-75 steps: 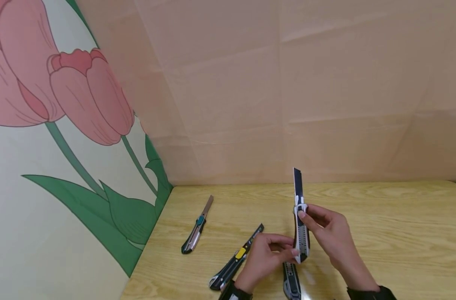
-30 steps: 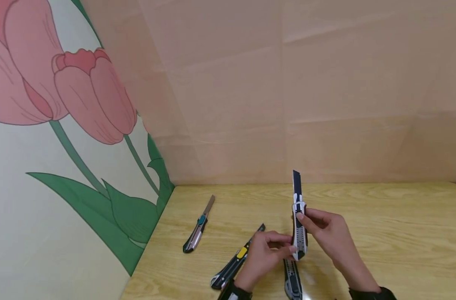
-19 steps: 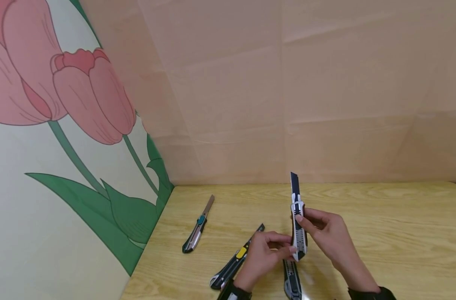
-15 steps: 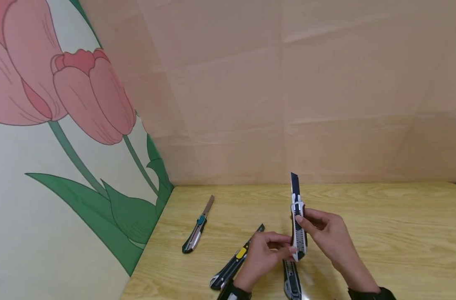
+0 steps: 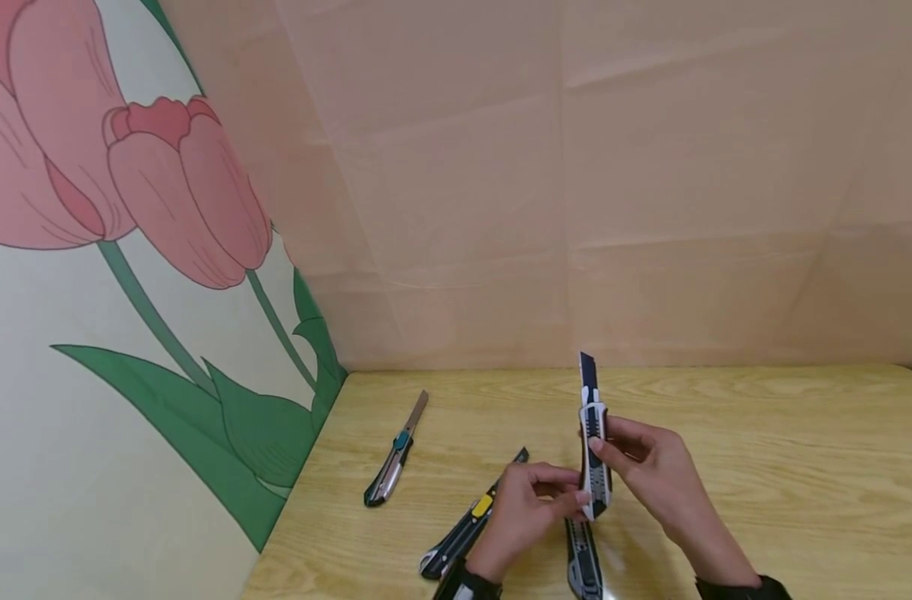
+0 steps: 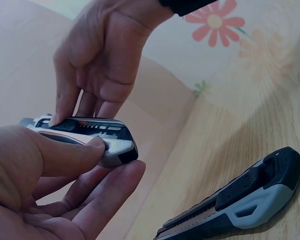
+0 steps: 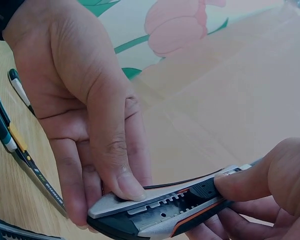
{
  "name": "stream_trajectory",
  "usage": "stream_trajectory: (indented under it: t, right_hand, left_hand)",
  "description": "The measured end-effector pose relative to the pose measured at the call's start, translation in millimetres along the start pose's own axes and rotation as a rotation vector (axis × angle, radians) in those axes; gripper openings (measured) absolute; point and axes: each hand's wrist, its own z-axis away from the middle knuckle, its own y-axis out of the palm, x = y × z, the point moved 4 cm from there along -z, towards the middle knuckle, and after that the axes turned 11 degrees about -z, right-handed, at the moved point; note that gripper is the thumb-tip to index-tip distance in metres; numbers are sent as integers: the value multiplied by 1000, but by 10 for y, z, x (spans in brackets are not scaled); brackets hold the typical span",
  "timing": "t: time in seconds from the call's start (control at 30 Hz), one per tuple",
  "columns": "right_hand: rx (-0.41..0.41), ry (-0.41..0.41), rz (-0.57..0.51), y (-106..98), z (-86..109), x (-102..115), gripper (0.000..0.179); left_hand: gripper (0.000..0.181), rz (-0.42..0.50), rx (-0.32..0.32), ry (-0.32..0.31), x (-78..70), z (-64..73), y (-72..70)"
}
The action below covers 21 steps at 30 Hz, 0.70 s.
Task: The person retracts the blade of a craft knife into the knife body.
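A silver-and-black snap-off utility knife [image 5: 597, 475] is held upright above the table, its dark blade [image 5: 588, 372] pointing up. My right hand [image 5: 662, 471] grips it around the upper handle, thumb on the black slider [image 7: 202, 189]. Lower down, my left hand [image 5: 527, 504] pinches the butt end between thumb and fingers; the left wrist view shows that thumb [image 6: 75, 155] on the silver side. Directly below lies a grey-and-black utility knife [image 5: 583, 562], its upper end hidden. A black utility knife with a yellow slider [image 5: 463, 533] lies partly behind my left hand.
Farther left on the wooden table [image 5: 801, 483] lies a smaller utility knife with a teal slider [image 5: 392, 462], blade out. Brown paper-like sheeting [image 5: 576, 183] rises behind the table. A wall with painted tulips [image 5: 178, 183] stands at the left.
My right thumb has slid down the handle with the slider, and the blade sticks out less. The held knife has shifted slightly left. The knives on the table have not moved.
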Motion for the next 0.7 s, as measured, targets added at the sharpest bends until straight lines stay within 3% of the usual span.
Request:
stream_trajectory:
  t: [0.47,0.7]
  right_hand:
    - [-29,9,13,-10,-20,1,57]
    - [-65,61,96,-23,-31,-19,70]
  left_hand:
    - [22,5,3,-36,-26,-17,-40]
    - [22,36,17,-27,-35,-3,-32]
